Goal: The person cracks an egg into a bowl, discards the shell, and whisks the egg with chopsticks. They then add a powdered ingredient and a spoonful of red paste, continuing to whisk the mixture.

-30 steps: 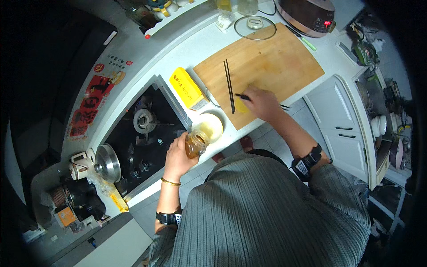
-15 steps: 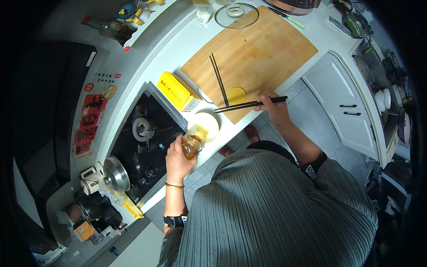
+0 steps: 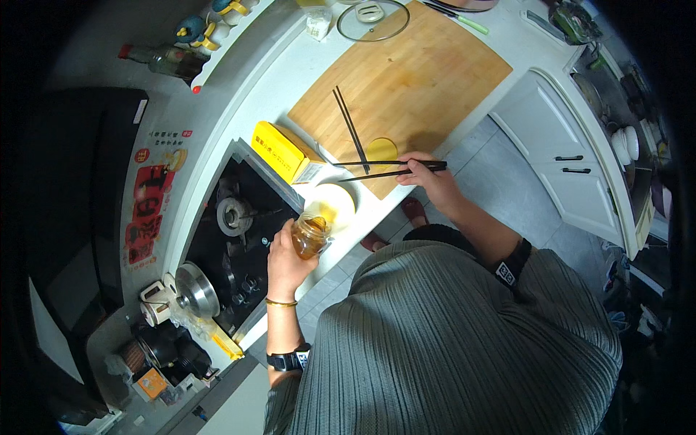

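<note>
My left hand [image 3: 288, 262] grips a glass jar [image 3: 310, 238] of amber contents, tilted at the front edge of a pale round dish [image 3: 338, 199]. My right hand [image 3: 428, 181] holds dark chopsticks [image 3: 373, 176] horizontally, their tips apart above the area between the dish and the wooden board [image 3: 428, 72]. A second pair of chopsticks [image 3: 348, 119] lies on the board, beside a flat yellow disc [image 3: 382, 147] that looks like a lid. A yellow box [image 3: 283, 151] stands left of them, behind the dish.
The black gas hob [image 3: 225, 275] is at left, with a steel lid [image 3: 197, 288] near its lower end. A glass lid [image 3: 355, 29] and a green-handled knife [image 3: 475, 25] sit at the back. White cabinet doors [image 3: 551, 159] are at right. My feet show on the floor below the counter.
My right hand has raised the chopsticks from the board and swung them level toward the dish; their tips have since spread apart. The jar stays at the dish. The view has shifted slightly.
</note>
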Available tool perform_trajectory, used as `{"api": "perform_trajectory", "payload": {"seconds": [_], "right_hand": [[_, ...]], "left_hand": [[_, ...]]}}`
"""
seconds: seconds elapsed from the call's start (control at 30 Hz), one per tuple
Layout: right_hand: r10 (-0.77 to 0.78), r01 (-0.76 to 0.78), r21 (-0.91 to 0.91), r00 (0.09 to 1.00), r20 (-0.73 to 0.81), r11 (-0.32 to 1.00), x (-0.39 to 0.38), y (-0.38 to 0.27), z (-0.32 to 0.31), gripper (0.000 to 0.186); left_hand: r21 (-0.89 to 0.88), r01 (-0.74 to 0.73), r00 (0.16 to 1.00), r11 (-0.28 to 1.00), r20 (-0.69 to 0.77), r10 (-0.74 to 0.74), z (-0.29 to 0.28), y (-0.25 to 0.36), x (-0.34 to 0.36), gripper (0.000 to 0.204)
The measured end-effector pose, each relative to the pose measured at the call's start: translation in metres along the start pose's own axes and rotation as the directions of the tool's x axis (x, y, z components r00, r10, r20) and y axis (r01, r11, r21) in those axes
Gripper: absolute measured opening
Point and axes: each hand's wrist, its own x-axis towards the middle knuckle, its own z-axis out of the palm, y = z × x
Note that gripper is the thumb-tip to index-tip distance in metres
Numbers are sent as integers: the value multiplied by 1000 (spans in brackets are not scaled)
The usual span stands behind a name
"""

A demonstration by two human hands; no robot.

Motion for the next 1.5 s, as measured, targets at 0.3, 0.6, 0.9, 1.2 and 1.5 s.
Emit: {"api": "perform_trajectory", "payload": {"seconds": [0.3, 0.6, 0.9, 1.2, 1.5], "right_hand": [[44, -43, 115, 999, -7, 992, -3, 3, -1, 25], [11, -6, 181, 999, -30, 983, 3, 2, -5, 23], [43, -34, 168, 998, -49, 985, 2, 6, -6, 23], [28, -26, 140, 999, -16, 990, 3, 5, -9, 22], [8, -8, -31, 1000, -6, 999, -5, -6, 5, 27]], "left_hand": [[-19, -10, 999, 1000, 33, 11, -4, 1, 1, 80], [-96, 27, 994, 995, 105, -17, -11, 4, 3, 83], [-102, 65, 988, 993, 145, -50, -16, 3, 4, 84], [-125, 57, 987, 990, 156, -38, -15, -4, 4, 86], [-159, 72, 988, 985, 143, -49, -10, -8, 2, 87]]}}
